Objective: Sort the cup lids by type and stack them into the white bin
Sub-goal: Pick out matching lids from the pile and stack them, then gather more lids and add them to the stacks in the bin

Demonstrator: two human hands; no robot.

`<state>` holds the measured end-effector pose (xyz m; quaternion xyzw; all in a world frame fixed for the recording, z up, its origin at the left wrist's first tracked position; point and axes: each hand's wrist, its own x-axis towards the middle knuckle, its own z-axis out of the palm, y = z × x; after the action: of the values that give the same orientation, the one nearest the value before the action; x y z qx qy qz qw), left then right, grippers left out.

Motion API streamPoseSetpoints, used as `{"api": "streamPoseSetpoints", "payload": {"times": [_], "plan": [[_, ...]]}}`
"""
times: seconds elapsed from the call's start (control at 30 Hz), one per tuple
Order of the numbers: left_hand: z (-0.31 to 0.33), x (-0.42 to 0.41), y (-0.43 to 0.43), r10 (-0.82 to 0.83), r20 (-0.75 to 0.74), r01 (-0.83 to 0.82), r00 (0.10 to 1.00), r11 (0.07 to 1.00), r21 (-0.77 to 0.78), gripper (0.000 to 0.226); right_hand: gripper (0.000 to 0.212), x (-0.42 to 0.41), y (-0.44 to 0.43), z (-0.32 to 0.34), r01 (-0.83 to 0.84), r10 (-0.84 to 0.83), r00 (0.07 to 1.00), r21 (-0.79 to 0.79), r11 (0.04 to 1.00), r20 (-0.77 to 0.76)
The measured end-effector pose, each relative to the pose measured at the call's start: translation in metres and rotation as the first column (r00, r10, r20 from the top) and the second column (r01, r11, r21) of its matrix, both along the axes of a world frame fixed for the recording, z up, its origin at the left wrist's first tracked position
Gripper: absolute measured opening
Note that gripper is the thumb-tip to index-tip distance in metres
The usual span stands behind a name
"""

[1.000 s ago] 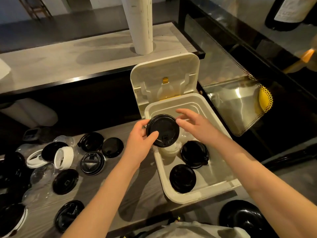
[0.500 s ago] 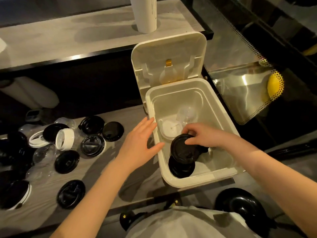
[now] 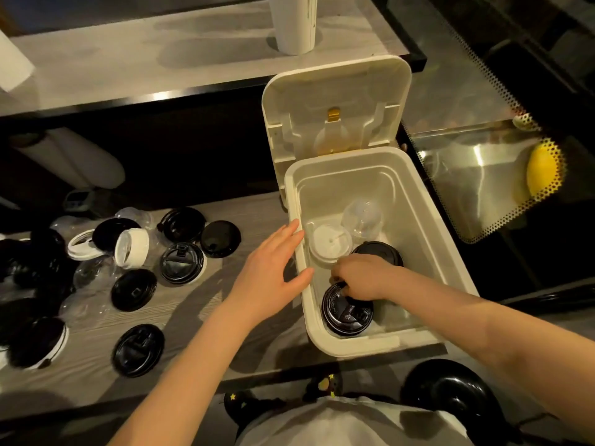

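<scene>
- The grip of the right hand point(image 3: 365, 278) is curled downward, and the far edge of a round black plastic cup lid point(image 3: 347, 313) is pinched by its fingertips.
- That lid is held low in the near left corner of the white plastic bin point(image 3: 428, 239), apparently upon a like black lid, though what lies beneath is mostly hidden.
- The step in hand is judged to be the seating of this lid on the black stack.
- Farther back in the bin, another black lid point(image 3: 386, 252), a flat white lid point(image 3: 330, 244) and a clear domed lid point(image 3: 360, 217) are kept apart by type.
- The left hand point(image 3: 270, 272) is spread and nothing is held by it; its fingertips are laid at the bin's left rim.
- Next, a level seating and a clean release are called for; then a matching lid must be picked from the loose cup lids point(image 3: 182, 262) scattered on the grey wood-grain table point(image 3: 193, 304).
</scene>
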<state>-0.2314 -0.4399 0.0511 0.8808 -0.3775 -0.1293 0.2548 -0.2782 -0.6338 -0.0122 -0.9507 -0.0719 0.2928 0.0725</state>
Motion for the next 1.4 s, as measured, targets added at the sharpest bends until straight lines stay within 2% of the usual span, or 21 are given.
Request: {"api": "streamPoseSetpoints", "payload": {"times": [0.1,0.17,0.27,0.37,0.57,0.7,0.83,1.03,1.13,1.27,1.4], "plan": [[-0.001,-0.001,0.0,0.005,-0.006,-0.005,1.0,1.0,-0.006,0.066,0.041,-0.002,-0.003,0.011,0.029,-0.034,0.998,0.091,0.995,0.054],[-0.001,-0.001,0.001,0.007,-0.008,-0.007,1.0,1.0,-0.011,0.066,0.058,-0.003,-0.003,0.02,-0.048,0.045,0.998,0.106,0.993,0.032],[-0.001,-0.002,0.001,0.015,-0.02,-0.016,1.0,1.0,-0.017,0.066,0.074,-0.007,-0.003,0.024,-0.274,0.273,0.962,-0.023,0.962,-0.01],[-0.001,-0.003,0.001,0.022,-0.024,-0.022,0.999,1.0,-0.018,0.065,0.076,-0.01,-0.001,0.019,-0.34,0.341,0.94,-0.109,0.934,-0.014],[-0.001,-0.004,0.001,0.026,-0.035,-0.026,0.999,1.0,0.0,0.065,0.062,-0.009,-0.001,0.013,-0.258,0.27,0.962,-0.178,0.95,0.046],[0.0,-0.002,0.002,-0.003,-0.006,0.003,1.0,0.999,0.041,0.065,0.066,-0.01,-0.002,0.021,-0.179,0.188,0.98,-0.118,0.977,0.07],[0.001,0.006,0.003,-0.039,0.06,0.031,0.997,0.992,0.123,0.066,0.056,-0.008,-0.006,0.039,-0.012,0.027,0.98,-0.08,0.997,0.199],[0.008,0.033,0.016,-0.01,0.142,-0.026,0.99,0.968,0.25,0.066,0.046,0.007,0.006,0.068,0.25,-0.189,0.861,-0.07,0.966,0.473],[0.016,0.05,0.036,0.015,0.15,-0.055,0.989,0.962,0.267,0.064,0.047,0.022,0.028,0.088,0.36,-0.311,0.775,0.019,0.933,0.551],[0.021,0.072,0.08,0.057,0.163,-0.099,0.985,0.961,0.26,0.062,0.048,0.035,0.073,0.11,0.343,-0.316,0.689,0.091,0.935,0.652],[0.008,0.091,0.133,0.122,0.134,-0.156,0.984,0.944,0.289,0.061,0.049,0.053,0.128,0.104,0.281,-0.29,0.725,0.115,0.953,0.624]]}}
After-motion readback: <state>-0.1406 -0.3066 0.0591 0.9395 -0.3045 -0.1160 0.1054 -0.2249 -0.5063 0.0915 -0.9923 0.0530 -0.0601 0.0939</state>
